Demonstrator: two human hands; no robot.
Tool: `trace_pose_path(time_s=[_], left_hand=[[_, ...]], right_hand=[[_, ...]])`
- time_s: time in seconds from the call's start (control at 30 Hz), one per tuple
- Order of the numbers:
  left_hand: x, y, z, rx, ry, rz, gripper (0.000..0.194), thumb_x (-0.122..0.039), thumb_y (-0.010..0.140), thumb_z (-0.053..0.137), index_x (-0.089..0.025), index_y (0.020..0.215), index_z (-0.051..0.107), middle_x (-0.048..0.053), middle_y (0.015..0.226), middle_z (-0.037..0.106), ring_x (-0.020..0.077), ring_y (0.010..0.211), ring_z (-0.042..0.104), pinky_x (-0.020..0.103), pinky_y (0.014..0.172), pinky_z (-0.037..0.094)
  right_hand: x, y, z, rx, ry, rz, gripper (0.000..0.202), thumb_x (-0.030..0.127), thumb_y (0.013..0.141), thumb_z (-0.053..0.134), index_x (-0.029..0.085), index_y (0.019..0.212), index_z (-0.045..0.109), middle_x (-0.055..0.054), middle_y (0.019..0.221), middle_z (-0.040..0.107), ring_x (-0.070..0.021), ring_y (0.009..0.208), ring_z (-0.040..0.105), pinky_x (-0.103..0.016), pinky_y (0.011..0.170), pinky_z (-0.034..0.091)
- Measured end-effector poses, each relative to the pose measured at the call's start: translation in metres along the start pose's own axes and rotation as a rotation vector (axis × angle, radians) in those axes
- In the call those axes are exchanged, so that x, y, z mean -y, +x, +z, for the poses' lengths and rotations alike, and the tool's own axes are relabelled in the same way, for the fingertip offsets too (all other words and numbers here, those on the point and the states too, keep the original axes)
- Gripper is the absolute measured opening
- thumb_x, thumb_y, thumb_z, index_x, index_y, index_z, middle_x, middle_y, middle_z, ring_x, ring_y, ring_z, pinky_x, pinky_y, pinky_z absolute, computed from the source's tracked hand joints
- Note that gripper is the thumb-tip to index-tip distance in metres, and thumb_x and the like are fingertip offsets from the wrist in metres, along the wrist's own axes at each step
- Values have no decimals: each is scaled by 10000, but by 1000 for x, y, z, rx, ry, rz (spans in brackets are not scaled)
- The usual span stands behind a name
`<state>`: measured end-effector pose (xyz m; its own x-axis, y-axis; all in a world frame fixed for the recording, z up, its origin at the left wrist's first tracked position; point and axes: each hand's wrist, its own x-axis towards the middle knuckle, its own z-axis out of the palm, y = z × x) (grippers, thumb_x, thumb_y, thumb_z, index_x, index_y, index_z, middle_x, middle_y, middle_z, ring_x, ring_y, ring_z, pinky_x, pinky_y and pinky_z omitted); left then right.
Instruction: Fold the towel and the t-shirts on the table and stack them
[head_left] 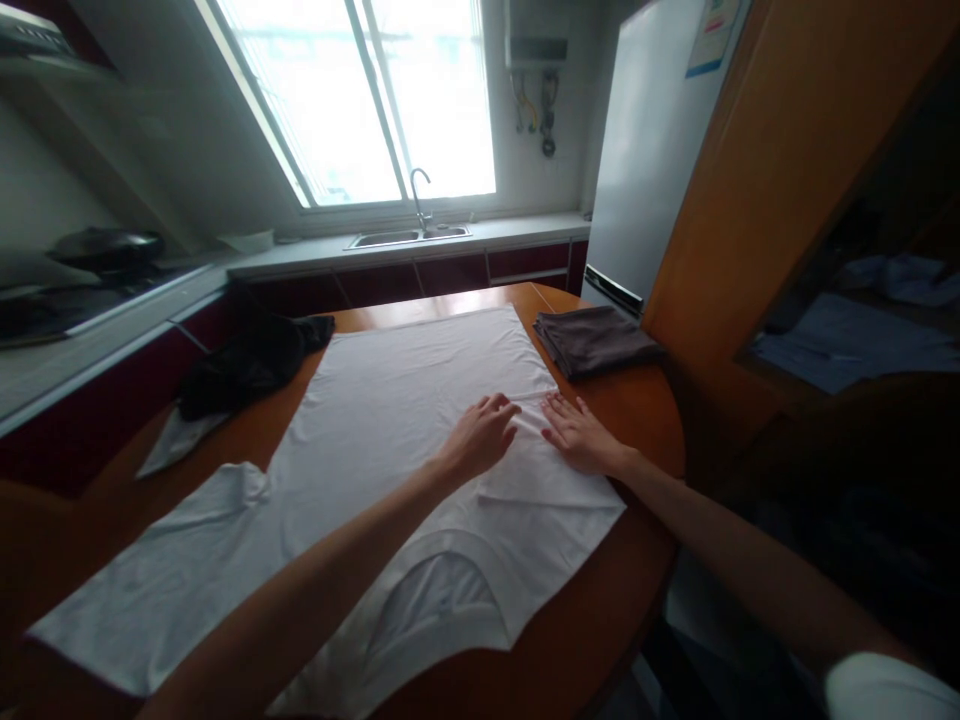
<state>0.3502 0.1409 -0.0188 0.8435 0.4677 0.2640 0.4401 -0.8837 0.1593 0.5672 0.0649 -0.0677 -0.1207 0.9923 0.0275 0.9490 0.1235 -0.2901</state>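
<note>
A white T-shirt (405,380) lies spread on a round wooden table, its neckline (457,625) towards me and its hem at the far side. Near the right side seam, my left hand (484,435) has its fingers curled in on the cloth, closed on a bit of it. Just to the right, my right hand (583,437) lies flat on the shirt by the right sleeve, fingers stretched out. Small creases run through the fabric between the two hands. The left sleeve (150,570) reaches out beyond my left forearm.
A folded dark grey cloth (596,340) rests at the table's (656,420) right rear. Black clothing (247,365) lies bunched on the left. Behind are a sink (386,239), a window and a fridge (652,150); a pan (105,248) sits on the stove.
</note>
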Motion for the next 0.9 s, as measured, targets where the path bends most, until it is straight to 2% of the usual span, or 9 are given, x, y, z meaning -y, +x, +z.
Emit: trace_pose_path(time_s=[0.1,0.17,0.23,0.33,0.47,0.63,0.73,0.8,0.9], left_hand=[[4,-34,-21,144,-119,240,251,-372,944,660,-234,1154,669,80,1142,635,230,1066,588,350,964,493],[6,-56,-29,217,-148,371,264,-396,937,676,-250,1156,668,65,1078,645,212,1023,594,319,931,493],[7,-72,-31,214,-82,428,197,-334,976,623,-233,1140,666,69,1032,651,205,979,597,316,902,487],[9,-84,-24,139,91,471,165,-221,1027,507,-202,1048,670,79,958,644,203,916,591,329,850,478],[8,-82,-19,93,157,513,179,-184,1030,483,-206,1006,659,69,909,623,194,858,573,325,784,472],[4,-80,-32,113,154,500,175,-180,1020,492,-212,949,650,56,890,627,181,848,589,317,801,464],[3,-78,-39,161,126,496,166,-249,1017,524,-221,926,660,46,858,649,176,832,617,308,806,469],[3,-69,-39,145,95,435,194,-303,1029,501,-227,1017,679,55,891,682,190,876,644,323,843,480],[6,-40,-26,26,16,231,317,-277,1053,395,-227,1217,662,93,1103,719,210,1029,665,360,948,486]], right_hand=[[-2,1,0,-38,32,15,682,486,1053,152,95,1606,233,-119,1679,134,-235,1560,107,-540,1241,115],[-5,2,1,-62,45,32,660,455,1057,131,105,1603,254,-115,1676,164,-226,1555,144,-530,1240,137],[-7,3,4,-62,32,29,654,456,1057,127,122,1598,278,-110,1669,198,-228,1550,171,-533,1239,144],[-10,4,8,-53,-3,19,658,474,1055,132,135,1593,301,-107,1664,217,-238,1548,180,-548,1237,148],[-10,4,11,-64,-28,27,656,472,1053,129,140,1587,318,-103,1663,226,-239,1545,190,-543,1237,161],[-11,3,12,-48,-68,7,642,458,1054,152,144,1595,297,-108,1672,190,-241,1551,161,-543,1237,140],[-12,4,12,-39,-68,6,640,451,1050,184,134,1596,288,-113,1673,186,-244,1553,153,-552,1235,134],[-13,5,11,-61,-38,8,630,428,1046,200,131,1595,286,-122,1669,199,-245,1549,171,-556,1230,153],[-11,6,9,-151,4,35,613,357,1038,200,115,1595,282,-143,1659,226,-234,1544,196,-535,1226,182]])
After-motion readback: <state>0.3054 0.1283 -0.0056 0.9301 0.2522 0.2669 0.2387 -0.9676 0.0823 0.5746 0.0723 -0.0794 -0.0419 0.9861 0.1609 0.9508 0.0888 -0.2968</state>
